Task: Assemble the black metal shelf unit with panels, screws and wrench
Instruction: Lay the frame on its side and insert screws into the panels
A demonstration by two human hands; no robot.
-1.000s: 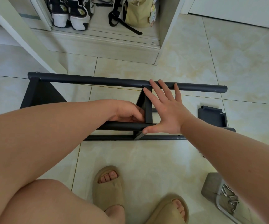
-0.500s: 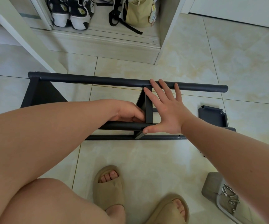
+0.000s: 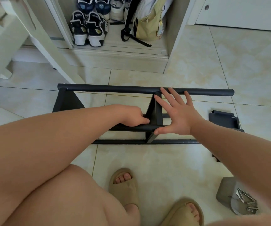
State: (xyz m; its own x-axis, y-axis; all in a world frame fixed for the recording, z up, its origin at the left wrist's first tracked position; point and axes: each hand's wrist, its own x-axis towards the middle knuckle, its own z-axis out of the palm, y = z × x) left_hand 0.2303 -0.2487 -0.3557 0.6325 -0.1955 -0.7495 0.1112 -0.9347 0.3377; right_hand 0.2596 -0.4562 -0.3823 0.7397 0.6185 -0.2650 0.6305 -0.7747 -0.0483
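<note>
- frame (image 3: 115,89) is lying on its side on the floor (image 3: 164,160), long tubes running left to right; I'd call it roughly halfway done
- end panel (image 3: 64,101) at the far left looks already fixed between the tubes
- left hand (image 3: 131,115) is curled down at the joint where the mid panel (image 3: 154,110) meets the near tube; can't tell from here if it's pinching a screw or a tool, the knuckles hide it
- right hand (image 3: 178,115) is spread wide and flat against the mid panel's right face; fingertips on the far tube, thumb on the near one; it's bracing, not gripping anything
- so my guess is the mid panel is the step in hand, being lined up or fastened
- spare panel (image 3: 222,119) sits on the tiles just right of the frame, not fitted yet; the right end of the tubes is bare
- screws (image 3: 245,199) are piled in a grey dish (image 3: 226,191) near the right forearm, so plenty of fastening left
- floor is glossy cream tile, hard and a bit slippery-looking; tubes could skid
- room: white furniture leg (image 3: 17,46) on the left; open cupboard (image 3: 175,38) behind with shoes (image 3: 87,30) and a yellow bag (image 3: 149,25); tan sandals (image 3: 125,185) in front
</note>
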